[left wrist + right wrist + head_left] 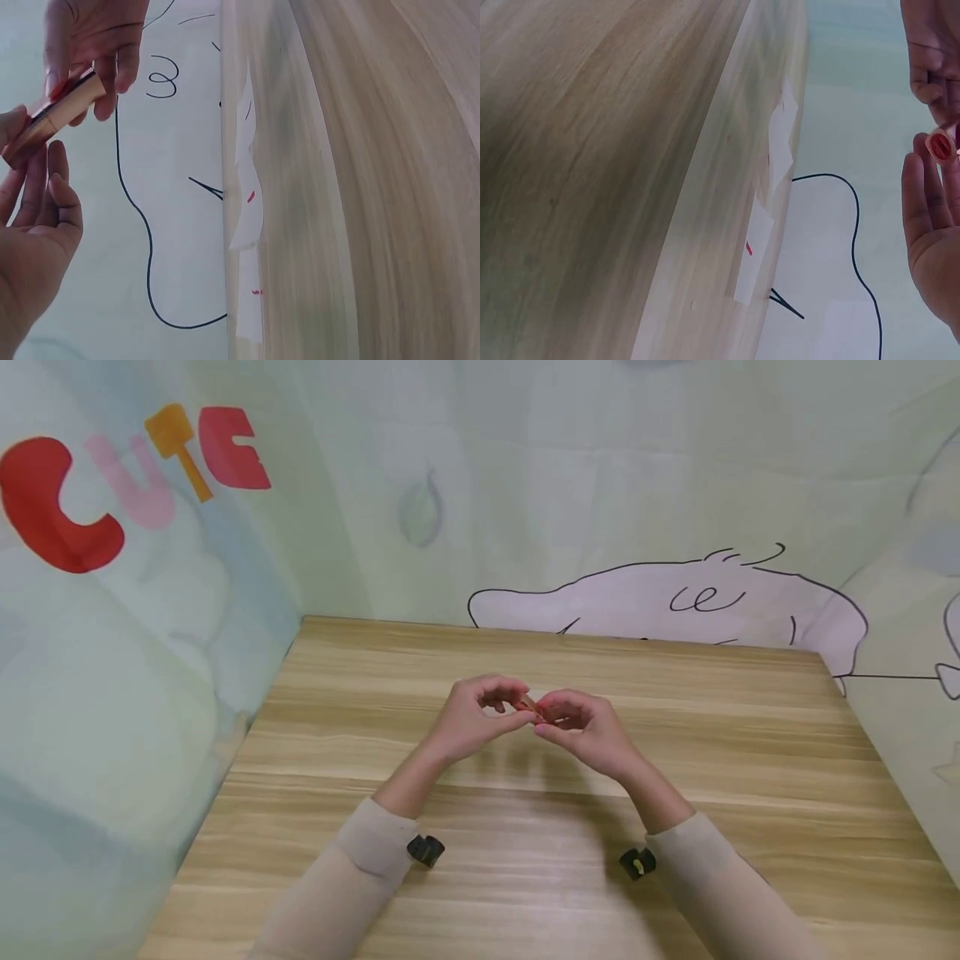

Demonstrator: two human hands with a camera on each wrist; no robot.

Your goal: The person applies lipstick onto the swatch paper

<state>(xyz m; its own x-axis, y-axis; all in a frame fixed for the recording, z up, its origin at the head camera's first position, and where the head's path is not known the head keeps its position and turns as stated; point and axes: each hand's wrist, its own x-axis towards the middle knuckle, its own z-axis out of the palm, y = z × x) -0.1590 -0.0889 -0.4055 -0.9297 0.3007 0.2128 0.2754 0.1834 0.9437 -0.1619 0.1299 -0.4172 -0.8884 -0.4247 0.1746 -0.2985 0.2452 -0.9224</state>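
Note:
A small rose-gold lipstick tube [529,703] is held above the wooden table, between both hands. My left hand [477,717] pinches one end with thumb and fingers. My right hand [587,727] has its fingertips on the other end. The left wrist view shows the shiny lipstick [64,112] slanted, with a seam around its middle and a dark rim at its upper end. A round red end of the lipstick [940,146] faces the camera in the right wrist view. Fingers cover parts of the tube.
The wooden table [480,893] spreads below the hands. Behind and beside it hangs a printed cloth [570,485] with a cartoon outline and coloured letters. Small black wrist devices [426,850] sit at both cuffs. White patches [251,187] with red marks show along the table's edge.

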